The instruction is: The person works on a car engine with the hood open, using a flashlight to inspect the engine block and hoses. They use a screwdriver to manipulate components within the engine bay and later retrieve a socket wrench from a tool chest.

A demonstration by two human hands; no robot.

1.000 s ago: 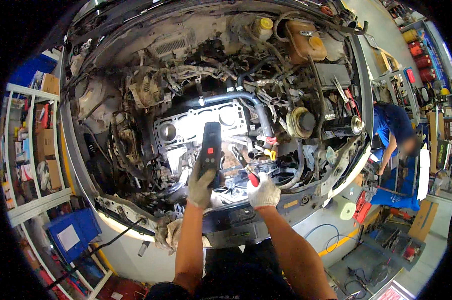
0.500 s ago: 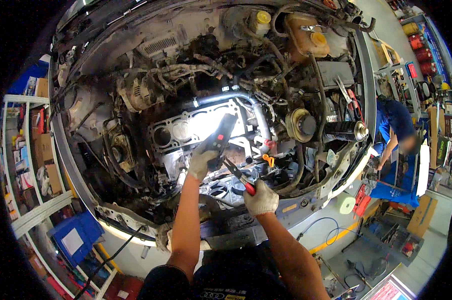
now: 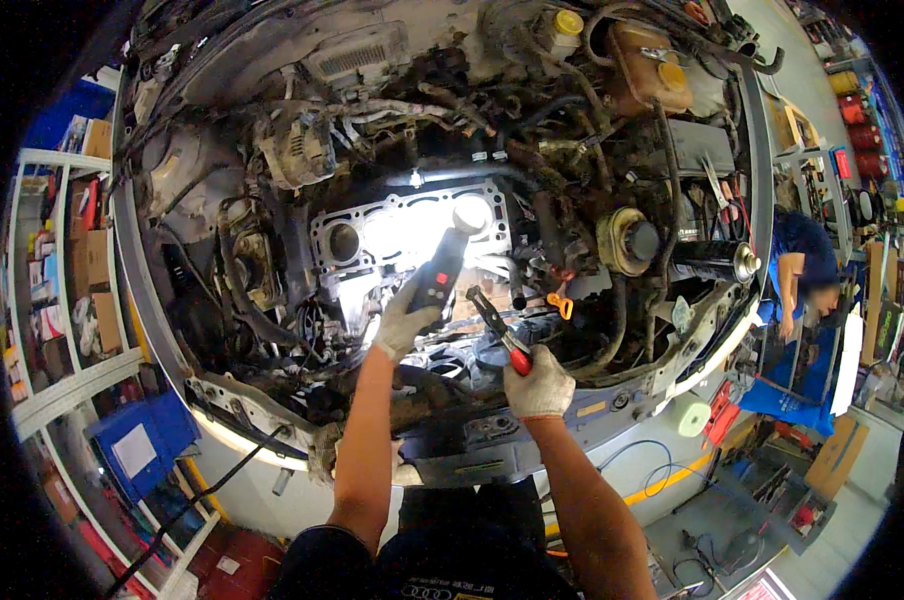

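My left hand (image 3: 404, 325), in a knitted glove, grips a black handheld lamp (image 3: 438, 280) with a red button, its glare falling on the flat engine top (image 3: 342, 238) with round bores. My right hand (image 3: 542, 385), gloved too, holds pliers (image 3: 517, 357) with a red grip; their dark jaws point up and left, beside the lamp. Just right of them are a yellow-orange dipstick loop (image 3: 562, 303) and a dark pipe end (image 3: 518, 298).
The engine bay is ringed by hoses, a coolant tank (image 3: 654, 70), a spray can (image 3: 717, 262) and the front crossmember (image 3: 592, 402). Shelves (image 3: 52, 290) stand at left. At right a co-worker in blue (image 3: 802, 240) bends beside red tools (image 3: 722, 412).
The view has shifted slightly. My left hand has tilted the lamp up and to the right. My right hand has moved the pliers a little, their jaws now higher, beside the lamp.
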